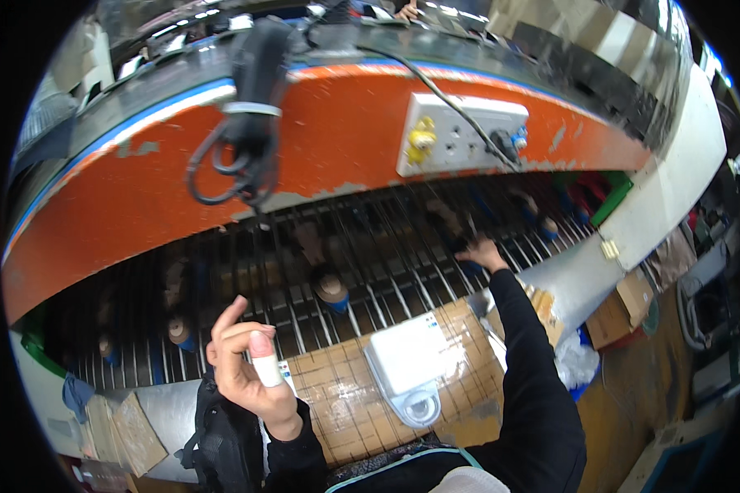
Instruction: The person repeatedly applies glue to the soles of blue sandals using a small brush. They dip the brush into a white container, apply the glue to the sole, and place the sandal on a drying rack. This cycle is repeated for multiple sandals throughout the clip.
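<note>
My left hand [251, 378] is raised in front of the rack with nothing in it, its index finger stretched up and the other fingers partly bent. A white wrap goes round its thumb. Farther off to the right, my right hand [487, 255] reaches over the metal rods, its fingers closed around the near end of a dark piece that looks like a shoe last [446, 215]; a bit of blue shows under the fingers. Similar lasts with tan tops and blue ends lie along the rods, one in the middle [333, 292] and another at the left [180, 333].
Before me a cardboard sheet [329, 411] under clear tape bears a white plastic device [407, 361]. An orange machine beam [345, 123] crosses above the rods, with a power strip [464, 135] and a hanging cable bundle [251, 148]. Cardboard boxes [621, 308] stand at right.
</note>
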Demonstrator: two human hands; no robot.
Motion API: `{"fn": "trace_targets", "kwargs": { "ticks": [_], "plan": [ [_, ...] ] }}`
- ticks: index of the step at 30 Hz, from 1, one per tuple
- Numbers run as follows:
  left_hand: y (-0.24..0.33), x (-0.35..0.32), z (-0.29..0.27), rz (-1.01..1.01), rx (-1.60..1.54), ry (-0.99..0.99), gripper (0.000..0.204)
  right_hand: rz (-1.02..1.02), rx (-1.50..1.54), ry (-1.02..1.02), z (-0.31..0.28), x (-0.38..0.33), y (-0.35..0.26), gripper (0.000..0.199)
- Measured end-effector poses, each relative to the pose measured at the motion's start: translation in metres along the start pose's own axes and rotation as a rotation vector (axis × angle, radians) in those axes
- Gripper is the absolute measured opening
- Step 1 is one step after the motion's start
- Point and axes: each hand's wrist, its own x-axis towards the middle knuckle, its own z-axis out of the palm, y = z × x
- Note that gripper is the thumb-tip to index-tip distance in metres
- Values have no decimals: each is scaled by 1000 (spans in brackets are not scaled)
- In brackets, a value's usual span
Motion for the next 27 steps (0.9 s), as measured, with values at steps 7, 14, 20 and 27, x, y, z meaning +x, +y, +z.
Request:
{"fn": "trace_targets", "kwargs": {
  "ticks": [7, 14, 20, 27],
  "plan": [
    [4, 3, -12, 10, 18, -10, 13, 149, 189, 167, -53, -18, -29, 90],
    [9, -3, -17, -30, -91, -211, 11, 354, 890, 350, -116, -136, -68, 33],
    [16, -43, 9, -580, -588, -393, 59, 156, 1510, 447, -148, -290, -126, 27],
    [35, -89, -20, -1456, -1067, -1257, 91, -95, 1709, 155, -175, -382, -217, 62]
  ]
}}
